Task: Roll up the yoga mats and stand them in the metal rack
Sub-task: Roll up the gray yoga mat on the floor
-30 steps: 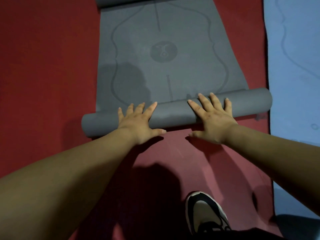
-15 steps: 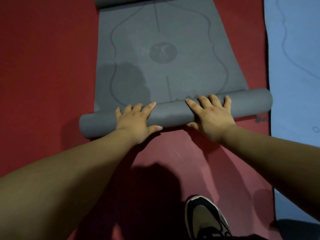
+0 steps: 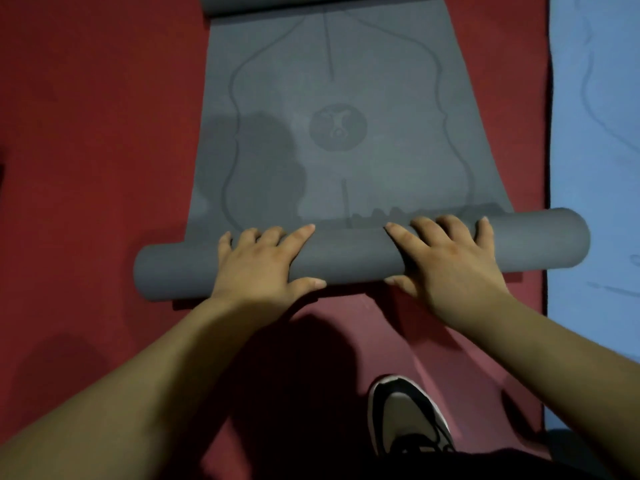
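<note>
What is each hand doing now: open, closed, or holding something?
Left hand: open, flat on the grey mat roll.
Right hand: open, pressing the same roll.

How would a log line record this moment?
left hand: presses dark grey yoga mat roll | right hand: presses roll | mat: partly rolled | rack: unseen

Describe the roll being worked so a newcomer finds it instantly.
On the red surface, left of the blue mat, lies a grey mat. Its near end is a roll lying crosswise. Unlike the curl at the far end, it has the left hand and right hand on top.
</note>
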### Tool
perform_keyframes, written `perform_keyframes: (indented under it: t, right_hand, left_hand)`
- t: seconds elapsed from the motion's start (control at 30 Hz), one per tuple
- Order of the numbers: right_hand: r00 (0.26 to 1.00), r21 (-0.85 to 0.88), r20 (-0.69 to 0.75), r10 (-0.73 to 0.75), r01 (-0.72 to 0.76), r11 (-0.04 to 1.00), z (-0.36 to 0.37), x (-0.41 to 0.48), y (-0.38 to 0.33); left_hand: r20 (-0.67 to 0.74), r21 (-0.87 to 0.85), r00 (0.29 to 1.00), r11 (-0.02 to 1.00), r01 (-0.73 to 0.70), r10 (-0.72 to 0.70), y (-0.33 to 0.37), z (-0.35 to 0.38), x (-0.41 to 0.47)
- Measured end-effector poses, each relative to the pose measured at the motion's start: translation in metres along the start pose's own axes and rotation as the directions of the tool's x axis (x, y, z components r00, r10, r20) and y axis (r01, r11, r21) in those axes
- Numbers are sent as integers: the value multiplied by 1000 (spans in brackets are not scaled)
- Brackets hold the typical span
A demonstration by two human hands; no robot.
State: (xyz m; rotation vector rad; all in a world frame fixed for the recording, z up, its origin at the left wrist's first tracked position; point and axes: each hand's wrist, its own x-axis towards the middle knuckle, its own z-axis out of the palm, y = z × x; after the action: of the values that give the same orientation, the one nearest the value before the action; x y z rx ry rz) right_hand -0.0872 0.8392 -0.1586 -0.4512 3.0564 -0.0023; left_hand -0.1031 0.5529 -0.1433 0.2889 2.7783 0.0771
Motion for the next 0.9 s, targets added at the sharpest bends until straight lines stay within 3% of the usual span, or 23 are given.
perform_keyframes:
  t: [0.17, 0.37, 0.7, 0.9]
  right_hand:
    - [992, -4, 122, -38, 39, 999, -10, -57, -11]
    - [976, 21, 202, -79, 77, 997, -9, -102, -16]
    - [922, 45, 378, -87, 75, 996, 5, -112, -17]
    - [913, 71, 403, -64, 38, 997, 10, -108, -18]
  left_hand:
    - [-47, -14, 999, 1000, -18, 17, 13, 30, -62]
    - [194, -56, 981, 998, -16, 26, 23, 47, -110]
    - [345, -77, 938, 997, -8, 34, 24, 64, -111]
    - [399, -93, 916, 996, -13, 50, 24, 67, -103]
